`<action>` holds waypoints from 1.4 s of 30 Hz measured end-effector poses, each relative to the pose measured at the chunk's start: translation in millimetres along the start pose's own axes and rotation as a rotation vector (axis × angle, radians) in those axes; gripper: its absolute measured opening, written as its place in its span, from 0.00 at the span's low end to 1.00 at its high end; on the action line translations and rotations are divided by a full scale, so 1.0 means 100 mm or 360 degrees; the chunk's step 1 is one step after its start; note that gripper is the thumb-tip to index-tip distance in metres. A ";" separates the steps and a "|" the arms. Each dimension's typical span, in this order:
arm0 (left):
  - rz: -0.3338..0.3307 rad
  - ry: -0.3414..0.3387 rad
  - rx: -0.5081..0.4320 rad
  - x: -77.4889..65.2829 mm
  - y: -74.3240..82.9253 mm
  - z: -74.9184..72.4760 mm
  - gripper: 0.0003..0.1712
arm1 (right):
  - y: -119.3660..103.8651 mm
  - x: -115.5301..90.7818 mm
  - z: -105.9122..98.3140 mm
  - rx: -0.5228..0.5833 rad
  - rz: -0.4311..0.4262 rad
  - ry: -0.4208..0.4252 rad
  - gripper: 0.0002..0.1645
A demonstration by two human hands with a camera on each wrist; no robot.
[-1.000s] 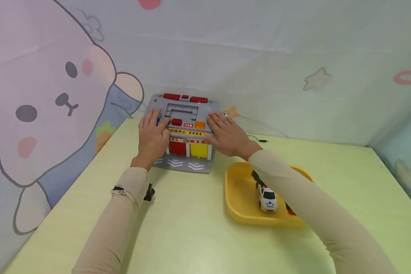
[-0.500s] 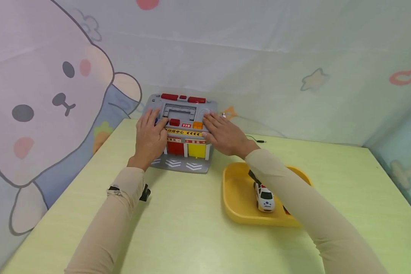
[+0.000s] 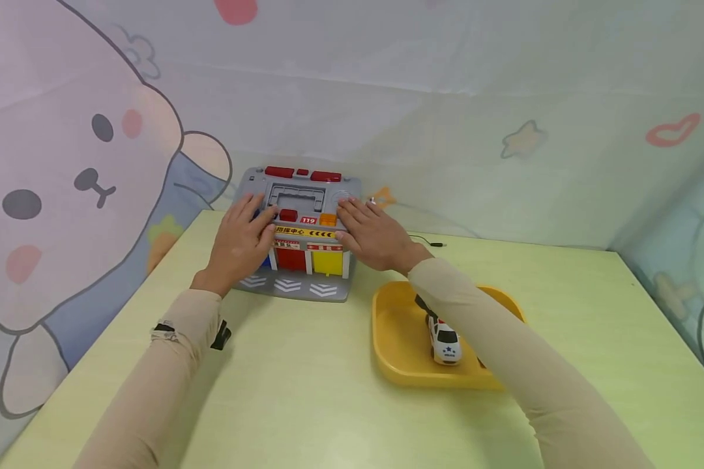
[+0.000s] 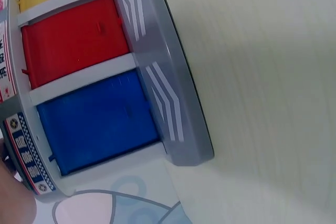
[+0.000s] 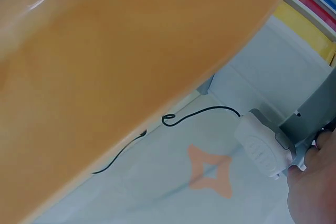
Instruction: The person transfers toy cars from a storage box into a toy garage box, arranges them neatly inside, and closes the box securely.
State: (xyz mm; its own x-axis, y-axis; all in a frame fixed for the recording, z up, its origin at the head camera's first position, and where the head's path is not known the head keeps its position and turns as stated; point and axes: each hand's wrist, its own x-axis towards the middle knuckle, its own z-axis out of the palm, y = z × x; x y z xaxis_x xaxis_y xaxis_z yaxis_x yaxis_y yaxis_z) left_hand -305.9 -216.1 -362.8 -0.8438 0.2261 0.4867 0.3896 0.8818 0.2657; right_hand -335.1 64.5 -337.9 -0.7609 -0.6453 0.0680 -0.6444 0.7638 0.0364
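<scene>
A toy garage (image 3: 296, 232) with a grey roof stands at the back of the table against the wall. Its front has a blue door (image 4: 100, 121), a red door (image 3: 291, 259) and a yellow door (image 3: 328, 263). On the roof sit a red button (image 3: 288, 215) and an orange button (image 3: 328, 220). My left hand (image 3: 237, 244) rests on the roof's left front corner, fingers extended, partly covering a blue button. Across the right front corner lies my right hand (image 3: 377, 238), fingers straight, thumb at the front edge. Its underside is hidden in the head view.
A yellow tray (image 3: 401, 378) stands below my right forearm. In it a white toy police car (image 3: 446, 345) shows, and other contents are mostly hidden by the sleeve. A thin black cable (image 3: 437, 244) lies behind the tray. The printed wall cloth rises behind the garage.
The head view has turned a little, shifting the scene left. My left hand has slid slightly left on the garage, showing part of the blue door. My right hand stays on its corner.
</scene>
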 end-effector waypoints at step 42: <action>0.0059 -0.0540 0.0012 0.00 -0.22 -0.38 0.38 | -0.02 0.02 0.03 -0.0005 0.0026 -0.0002 0.41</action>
State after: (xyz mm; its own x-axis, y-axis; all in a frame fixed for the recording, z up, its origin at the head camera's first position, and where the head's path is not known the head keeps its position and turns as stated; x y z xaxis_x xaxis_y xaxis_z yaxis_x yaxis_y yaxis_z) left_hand -300.0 -251.6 -336.8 -0.9043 0.3817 0.1911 0.4206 0.8732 0.2463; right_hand -335.8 61.4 -341.0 -0.7715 -0.6327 0.0673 -0.6317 0.7743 0.0383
